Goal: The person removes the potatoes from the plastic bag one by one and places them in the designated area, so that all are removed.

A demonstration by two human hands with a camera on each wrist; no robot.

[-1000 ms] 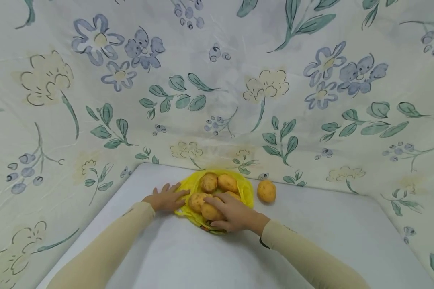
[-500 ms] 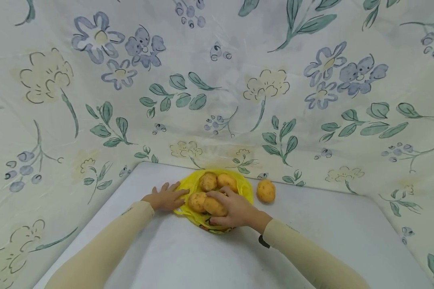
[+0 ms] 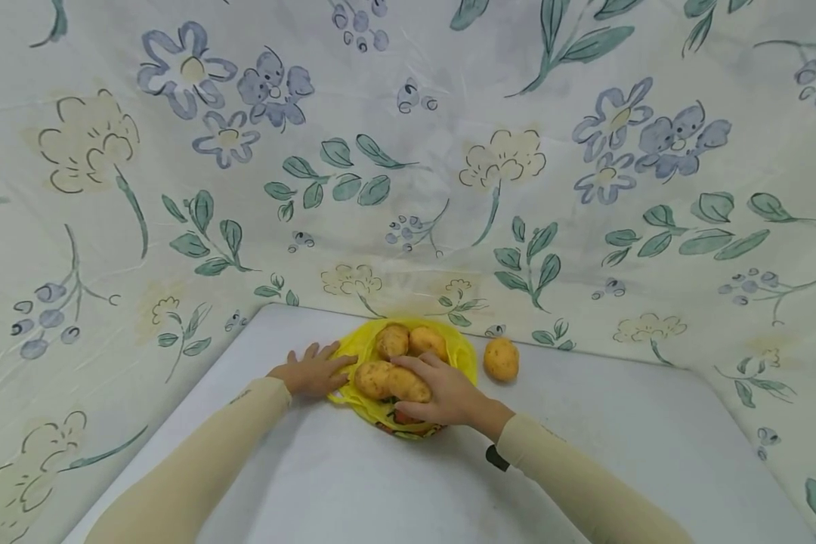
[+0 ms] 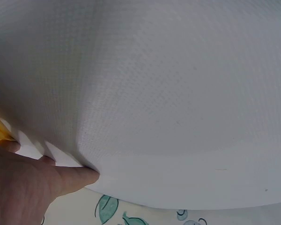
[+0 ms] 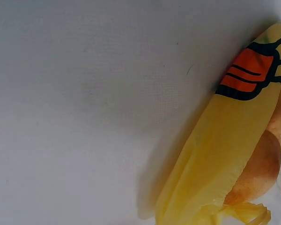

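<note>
We see a potato (image 3: 408,385) held in the right hand (image 3: 449,394) — the fingers curl over its top and the thumb closes in from the near side — just above the yellow plastic bag (image 3: 465,361) that lies open on the white table (image 3: 353,483). Touching that potato on its left is another potato (image 3: 370,378), and behind the two sit two more, one at the back left (image 3: 392,341) and one at the back right (image 3: 427,341), all within the bag's spread. From the right wrist camera we make out the bag's yellow film (image 5: 225,145) with an orange-and-black printed mark (image 5: 250,72) and a potato (image 5: 257,171) bulging at its edge; the hand itself barely shows there.

The left hand (image 3: 310,372) lies flat on the table at the bag's left edge, fingers straight and spread, their tips on the yellow plastic. The left wrist view shows that hand (image 4: 23,185) pressed palm-down on the white surface, a sliver of yellow at its side.

A single potato (image 3: 501,359) rests alone on the table — just right of the bag, near the floral cloth (image 3: 408,151) that rises behind and around the table. Both arms wear beige sleeves (image 3: 585,483).
</note>
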